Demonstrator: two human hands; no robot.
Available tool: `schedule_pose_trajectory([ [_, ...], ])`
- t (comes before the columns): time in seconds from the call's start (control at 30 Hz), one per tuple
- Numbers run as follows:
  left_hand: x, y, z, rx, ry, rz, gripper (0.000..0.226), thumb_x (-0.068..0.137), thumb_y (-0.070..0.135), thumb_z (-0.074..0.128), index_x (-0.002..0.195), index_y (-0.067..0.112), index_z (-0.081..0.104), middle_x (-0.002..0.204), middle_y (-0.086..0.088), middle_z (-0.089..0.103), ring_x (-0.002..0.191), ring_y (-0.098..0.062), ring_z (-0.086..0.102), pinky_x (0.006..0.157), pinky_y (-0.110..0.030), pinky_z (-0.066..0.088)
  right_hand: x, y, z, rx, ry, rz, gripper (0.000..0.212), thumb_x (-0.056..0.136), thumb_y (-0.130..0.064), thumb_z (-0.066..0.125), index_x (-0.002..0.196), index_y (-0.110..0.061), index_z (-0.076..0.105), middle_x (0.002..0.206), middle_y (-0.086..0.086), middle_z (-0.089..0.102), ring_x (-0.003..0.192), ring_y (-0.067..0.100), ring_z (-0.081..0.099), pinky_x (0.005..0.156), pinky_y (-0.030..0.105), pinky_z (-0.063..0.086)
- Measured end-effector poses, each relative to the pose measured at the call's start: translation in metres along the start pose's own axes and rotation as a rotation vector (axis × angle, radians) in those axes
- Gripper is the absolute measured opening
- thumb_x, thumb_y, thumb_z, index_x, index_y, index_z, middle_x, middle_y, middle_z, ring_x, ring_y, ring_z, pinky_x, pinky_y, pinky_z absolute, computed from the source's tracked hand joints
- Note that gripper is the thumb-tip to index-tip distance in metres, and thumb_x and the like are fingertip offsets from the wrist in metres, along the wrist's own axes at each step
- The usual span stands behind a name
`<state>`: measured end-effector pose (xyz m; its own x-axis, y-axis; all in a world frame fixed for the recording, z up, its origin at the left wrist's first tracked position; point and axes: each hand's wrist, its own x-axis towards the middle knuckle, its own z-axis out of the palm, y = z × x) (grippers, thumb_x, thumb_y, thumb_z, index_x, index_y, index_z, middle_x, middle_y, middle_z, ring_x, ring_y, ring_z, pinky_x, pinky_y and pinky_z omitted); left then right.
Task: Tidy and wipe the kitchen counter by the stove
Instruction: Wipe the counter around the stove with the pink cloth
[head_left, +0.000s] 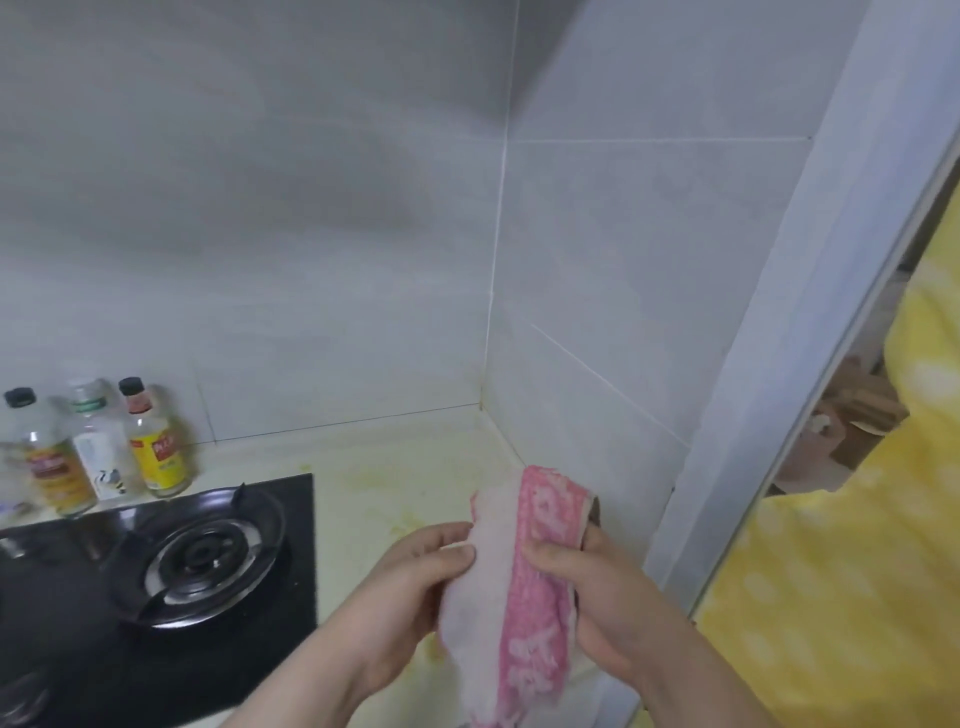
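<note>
Grips pink cloth between left hand and right hand, fingers curled round its edges, above counter; seems barely begun, with yellow stains unwiped and bottles beside stove.

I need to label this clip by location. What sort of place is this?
Probably a home kitchen: a black gas stove set in a pale counter, three condiment bottles by the tiled wall, and a pink cloth.
</note>
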<state>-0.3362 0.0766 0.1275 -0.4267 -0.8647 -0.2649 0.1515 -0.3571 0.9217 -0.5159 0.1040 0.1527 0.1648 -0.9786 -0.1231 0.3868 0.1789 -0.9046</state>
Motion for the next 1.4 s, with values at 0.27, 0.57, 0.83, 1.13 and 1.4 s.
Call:
schedule_pose_trajectory([
  [0.27, 0.005, -0.003, 0.020, -0.177, 0.137, 0.098, 0.056, 0.077, -0.006, 0.068, 0.124, 0.024, 0.061, 0.109, -0.022, 0.070, 0.099, -0.038, 0.068, 0.081, -0.039, 0.056, 0.005, -0.015, -0.036, -0.359, -0.022, 0.165, 0.033, 0.090, 0.009, 0.057, 0.117, -0.007, 0.066, 0.110, 0.013, 0.073, 0.105, 0.029, 0.069, 0.101, 0.049, 0.049],
  [0.57, -0.003, -0.033, 0.052, 0.341, 0.461, 0.227, 0.035, 0.080, -0.005, 0.073, 0.098, 0.025, 0.070, 0.106, 0.002, 0.071, 0.096, -0.010, 0.066, 0.079, -0.017, 0.049, -0.003, 0.000, -0.073, -0.497, 0.244, 0.109, 0.009, 0.088, -0.010, 0.071, 0.095, -0.008, 0.075, 0.086, 0.006, 0.077, 0.083, 0.022, 0.074, 0.083, 0.039, 0.058],
  [0.83, -0.012, -0.047, 0.080, 1.028, 0.549, 0.253, 0.029, 0.087, 0.021, 0.068, 0.114, 0.031, 0.064, 0.112, 0.020, 0.056, 0.107, -0.002, 0.055, 0.090, -0.014, 0.040, -0.025, 0.005, -0.106, -0.681, 0.293, 0.094, 0.057, 0.082, -0.022, 0.077, 0.124, -0.027, 0.040, 0.112, -0.001, 0.059, 0.103, 0.015, 0.063, 0.088, 0.031, 0.052],
  [1.13, -0.015, -0.057, 0.095, 0.782, 0.488, 0.280, 0.012, 0.095, 0.018, 0.057, 0.087, 0.009, 0.057, 0.074, -0.008, 0.059, 0.051, -0.007, 0.056, 0.048, -0.018, 0.043, -0.043, 0.016, -0.138, -1.219, 0.146, -0.095, 0.019, 0.076, -0.022, 0.068, 0.071, -0.039, 0.060, 0.097, -0.006, 0.050, 0.094, 0.013, 0.053, 0.080, 0.025, 0.045],
  [1.4, -0.007, -0.075, 0.102, 0.359, 0.264, 0.062, 0.029, 0.087, 0.031, 0.061, 0.106, 0.010, 0.056, 0.095, -0.007, 0.063, 0.084, -0.018, 0.061, 0.071, -0.027, 0.046, -0.056, 0.021, -0.144, -0.833, 0.219, -0.109, 0.018, 0.085, 0.003, 0.055, 0.090, -0.012, 0.062, 0.073, 0.013, 0.068, 0.060, 0.019, 0.065, 0.059, 0.028, 0.049],
])
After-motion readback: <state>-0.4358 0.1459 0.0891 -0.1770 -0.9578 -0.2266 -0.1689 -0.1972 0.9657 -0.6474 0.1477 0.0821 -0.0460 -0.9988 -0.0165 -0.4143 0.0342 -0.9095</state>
